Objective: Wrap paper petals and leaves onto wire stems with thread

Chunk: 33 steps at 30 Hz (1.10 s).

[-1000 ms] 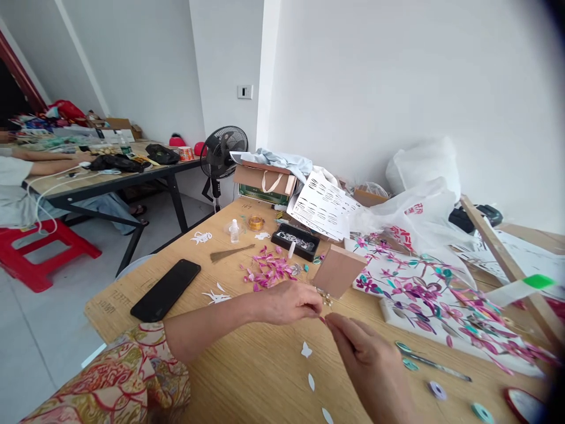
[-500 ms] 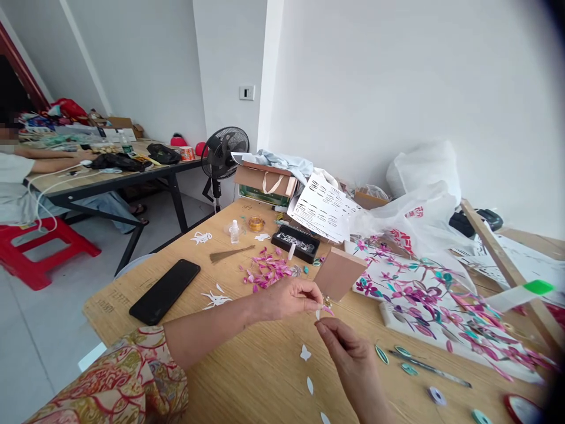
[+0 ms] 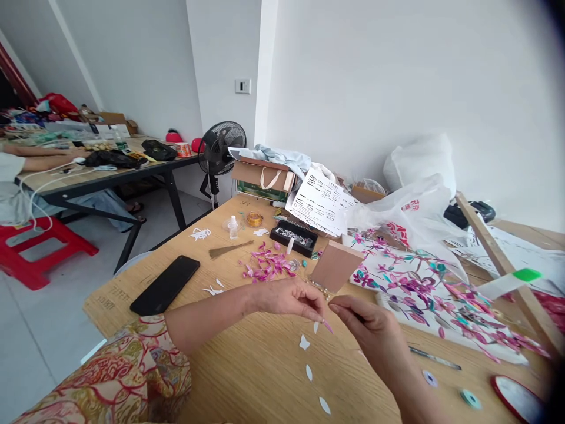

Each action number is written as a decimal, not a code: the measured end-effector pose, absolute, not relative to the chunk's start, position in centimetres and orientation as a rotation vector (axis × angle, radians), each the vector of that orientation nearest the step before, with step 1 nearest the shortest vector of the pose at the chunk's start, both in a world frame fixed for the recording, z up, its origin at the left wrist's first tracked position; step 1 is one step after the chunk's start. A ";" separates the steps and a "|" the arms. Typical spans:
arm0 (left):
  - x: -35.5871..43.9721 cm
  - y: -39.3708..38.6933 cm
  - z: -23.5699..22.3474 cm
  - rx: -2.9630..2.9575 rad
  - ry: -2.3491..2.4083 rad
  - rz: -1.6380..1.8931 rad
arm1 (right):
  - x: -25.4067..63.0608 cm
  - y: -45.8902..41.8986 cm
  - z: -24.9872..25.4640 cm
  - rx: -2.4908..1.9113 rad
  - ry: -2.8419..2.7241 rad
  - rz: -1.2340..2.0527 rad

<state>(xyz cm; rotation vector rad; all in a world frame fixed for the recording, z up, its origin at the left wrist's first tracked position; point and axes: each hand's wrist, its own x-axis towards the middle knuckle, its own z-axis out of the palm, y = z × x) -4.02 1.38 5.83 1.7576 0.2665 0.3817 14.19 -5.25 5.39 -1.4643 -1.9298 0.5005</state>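
My left hand (image 3: 295, 299) is closed in a pinch on a small pink petal (image 3: 327, 327), which hangs below the fingertips. Close to its right, my right hand (image 3: 371, 321) has thumb and forefinger pressed together; whatever thin thing they hold is too small to make out. On the wood below lie white leaf-shaped cutouts, among them a pointed oval (image 3: 309, 373) and a three-pointed piece (image 3: 304, 343). Behind my left hand spreads a heap of pink petals (image 3: 267, 264). A brown block (image 3: 336, 268) stands just beyond the fingers.
A black phone (image 3: 166, 284) lies at left. Further back are a small clear bottle (image 3: 233, 228), a black tray (image 3: 293, 237) and cut paper sheets (image 3: 322, 203). A white slab with purple flowers (image 3: 419, 294), thread spools (image 3: 470, 398) and a pen-like tool (image 3: 435, 357) lie right. Another person's arm (image 3: 44, 159) rests far left.
My right hand has risen and moved right, away from the white cutouts. My left hand has turned slightly, its pink petal now pointing downward. The view has shifted a little.
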 end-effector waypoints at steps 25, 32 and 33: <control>-4.0 0.8 5.6 1.457 0.317 0.492 | 13.7 -5.2 3.3 -1.395 -1.693 0.633; -3.5 1.1 5.1 1.593 0.531 0.653 | 11.4 -7.2 1.5 -1.447 -1.736 0.485; -3.4 1.2 5.2 1.729 0.563 0.660 | 11.4 -7.6 2.0 -1.471 -1.816 0.396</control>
